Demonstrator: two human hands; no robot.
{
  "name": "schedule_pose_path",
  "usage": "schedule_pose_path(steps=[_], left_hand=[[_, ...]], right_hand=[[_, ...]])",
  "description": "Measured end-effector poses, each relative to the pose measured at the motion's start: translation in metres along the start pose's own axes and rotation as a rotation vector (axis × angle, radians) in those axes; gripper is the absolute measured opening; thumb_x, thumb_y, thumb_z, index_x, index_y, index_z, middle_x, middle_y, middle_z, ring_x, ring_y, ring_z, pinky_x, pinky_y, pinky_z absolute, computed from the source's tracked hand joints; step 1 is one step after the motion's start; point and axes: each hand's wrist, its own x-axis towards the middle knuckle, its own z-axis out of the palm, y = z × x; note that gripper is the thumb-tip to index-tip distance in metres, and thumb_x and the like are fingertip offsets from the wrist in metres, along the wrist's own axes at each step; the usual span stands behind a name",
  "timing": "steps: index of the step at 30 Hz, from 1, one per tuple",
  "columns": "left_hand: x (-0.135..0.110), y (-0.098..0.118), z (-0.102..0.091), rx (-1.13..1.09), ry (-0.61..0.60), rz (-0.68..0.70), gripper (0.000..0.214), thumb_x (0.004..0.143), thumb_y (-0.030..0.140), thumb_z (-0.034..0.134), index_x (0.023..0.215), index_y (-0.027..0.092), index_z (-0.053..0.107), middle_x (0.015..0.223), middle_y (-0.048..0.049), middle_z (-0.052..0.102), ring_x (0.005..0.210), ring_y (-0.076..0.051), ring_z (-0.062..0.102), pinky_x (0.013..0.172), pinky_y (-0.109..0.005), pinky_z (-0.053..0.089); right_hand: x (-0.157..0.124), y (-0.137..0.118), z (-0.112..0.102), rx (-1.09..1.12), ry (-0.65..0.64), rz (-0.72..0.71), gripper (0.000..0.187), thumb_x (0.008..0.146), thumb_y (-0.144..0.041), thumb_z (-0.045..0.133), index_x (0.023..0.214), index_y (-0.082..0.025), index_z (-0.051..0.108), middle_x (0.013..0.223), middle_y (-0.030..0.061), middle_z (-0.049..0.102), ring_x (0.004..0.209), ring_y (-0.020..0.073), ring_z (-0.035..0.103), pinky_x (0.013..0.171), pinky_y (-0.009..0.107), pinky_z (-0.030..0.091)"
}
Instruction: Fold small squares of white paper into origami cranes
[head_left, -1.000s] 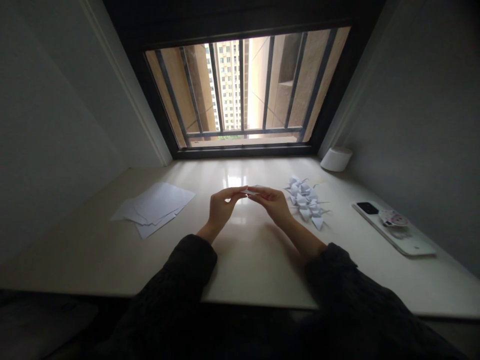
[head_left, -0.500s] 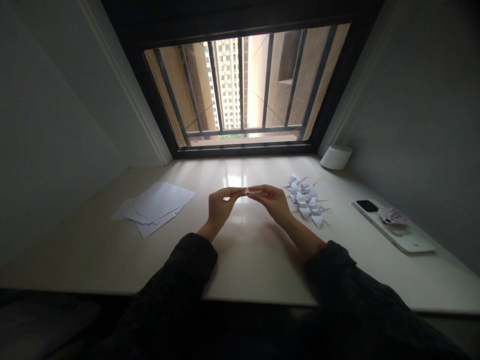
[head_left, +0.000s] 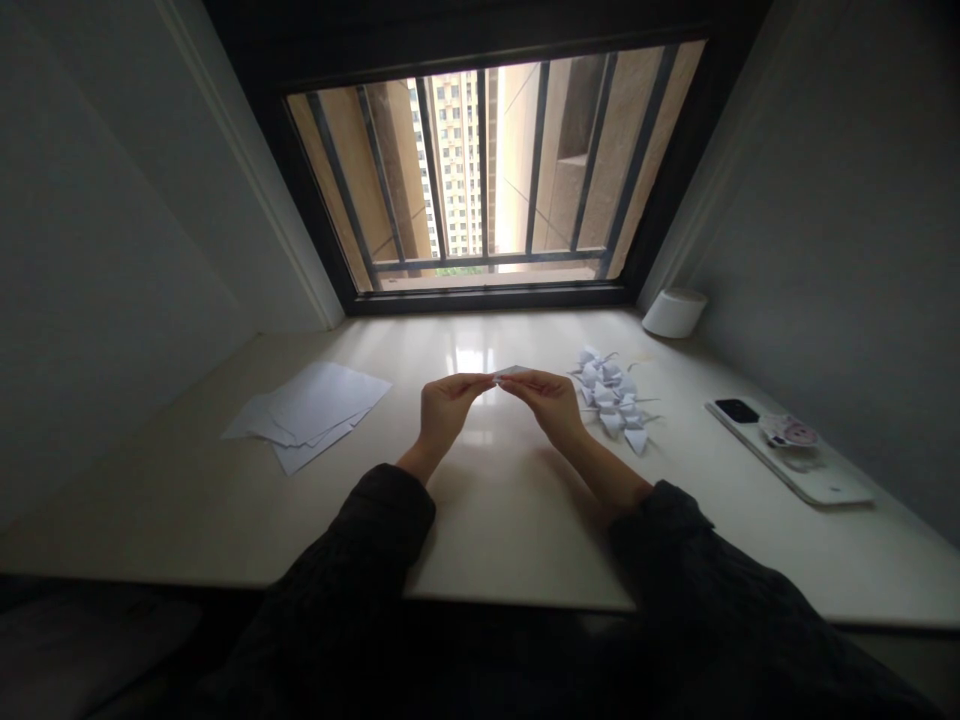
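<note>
Fingertips of both hands meet over the middle of the white counter, pinching a small piece of folded white paper (head_left: pixel 512 370). My left hand (head_left: pixel 448 402) is closed on its left end. My right hand (head_left: pixel 546 400) is closed on its right part, and a pale corner shows above those fingers. Most of the paper is hidden by the fingers, so its folded shape cannot be made out. Just right of my right hand lies a cluster of several folded white paper cranes (head_left: pixel 611 395). Farther left is a loose stack of white paper sheets (head_left: pixel 322 405).
A white phone (head_left: pixel 795 460) with a round decorated grip on its back lies at the right. Behind it, a white cylindrical object (head_left: pixel 675 313) stands by the right wall. A barred window (head_left: pixel 487 180) rises at the back of the counter (head_left: pixel 480 540).
A pale corner of the folded paper now shows above my right fingers. My fingers have shifted slightly on the paper; the cranes, sheets and phone stay in place.
</note>
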Motion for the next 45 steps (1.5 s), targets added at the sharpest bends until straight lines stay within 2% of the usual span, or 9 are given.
schedule_pose_path(steps=[3, 7, 12, 20, 30, 38, 45], left_hand=[[-0.0015, 0.0017, -0.0005, 0.008, 0.004, 0.026, 0.019, 0.067, 0.034, 0.076, 0.082, 0.023, 0.075, 0.085, -0.0028, 0.075, 0.081, -0.02, 0.07, 0.083, -0.038, 0.056], [-0.0014, 0.0024, -0.0003, 0.027, 0.03, 0.032, 0.018, 0.067, 0.035, 0.076, 0.081, 0.023, 0.075, 0.084, -0.0027, 0.075, 0.08, -0.021, 0.07, 0.082, -0.038, 0.056], [-0.0005, 0.0023, 0.0008, -0.007, 0.015, 0.028, 0.02, 0.067, 0.035, 0.076, 0.083, 0.022, 0.075, 0.085, -0.0032, 0.075, 0.081, -0.02, 0.07, 0.081, -0.038, 0.056], [-0.0006, -0.0031, -0.0026, 0.028, -0.013, 0.044, 0.036, 0.069, 0.036, 0.074, 0.103, 0.023, 0.071, 0.095, -0.0045, 0.074, 0.084, -0.02, 0.069, 0.084, -0.037, 0.055], [0.0012, -0.0003, -0.0008, -0.014, 0.015, -0.028, 0.026, 0.068, 0.034, 0.075, 0.09, 0.022, 0.075, 0.089, -0.0042, 0.075, 0.079, -0.018, 0.069, 0.079, -0.035, 0.056], [0.0017, -0.0021, -0.0007, -0.022, -0.003, -0.01, 0.026, 0.068, 0.036, 0.075, 0.091, 0.023, 0.075, 0.093, -0.0047, 0.074, 0.085, -0.021, 0.069, 0.084, -0.037, 0.056], [0.0009, -0.0041, 0.0002, -0.054, -0.003, -0.039, 0.027, 0.068, 0.034, 0.075, 0.092, 0.024, 0.075, 0.094, -0.0045, 0.074, 0.087, -0.021, 0.069, 0.084, -0.037, 0.055]], right_hand=[[0.0006, 0.0004, 0.0002, -0.014, 0.021, -0.016, 0.019, 0.063, -0.037, 0.079, 0.077, -0.025, 0.076, 0.085, 0.0019, 0.075, 0.085, 0.0233, 0.069, 0.085, 0.041, 0.054], [0.0011, 0.0016, 0.0004, -0.004, 0.084, 0.045, 0.023, 0.057, -0.037, 0.082, 0.074, -0.023, 0.075, 0.081, 0.0027, 0.075, 0.08, 0.0237, 0.069, 0.081, 0.041, 0.055], [0.0005, 0.002, -0.0005, -0.007, 0.064, 0.033, 0.021, 0.061, -0.04, 0.08, 0.072, -0.022, 0.074, 0.079, 0.0032, 0.075, 0.077, 0.0226, 0.069, 0.079, 0.04, 0.055], [0.0015, 0.0076, -0.0031, -0.03, 0.07, 0.008, 0.018, 0.062, -0.036, 0.08, 0.072, -0.023, 0.074, 0.08, 0.0033, 0.075, 0.08, 0.0227, 0.069, 0.081, 0.04, 0.055], [0.0009, 0.0065, -0.0023, -0.011, 0.042, 0.003, 0.018, 0.063, -0.035, 0.079, 0.076, -0.023, 0.074, 0.084, 0.0027, 0.075, 0.083, 0.0222, 0.069, 0.084, 0.039, 0.054], [0.0023, 0.0073, -0.0032, -0.017, 0.048, -0.022, 0.017, 0.067, -0.036, 0.077, 0.077, -0.022, 0.074, 0.082, 0.003, 0.074, 0.082, 0.0214, 0.068, 0.083, 0.039, 0.054], [0.0007, 0.0043, 0.0007, 0.061, 0.077, 0.021, 0.016, 0.065, -0.033, 0.078, 0.076, -0.023, 0.074, 0.08, 0.0019, 0.074, 0.079, 0.0204, 0.068, 0.081, 0.039, 0.054]])
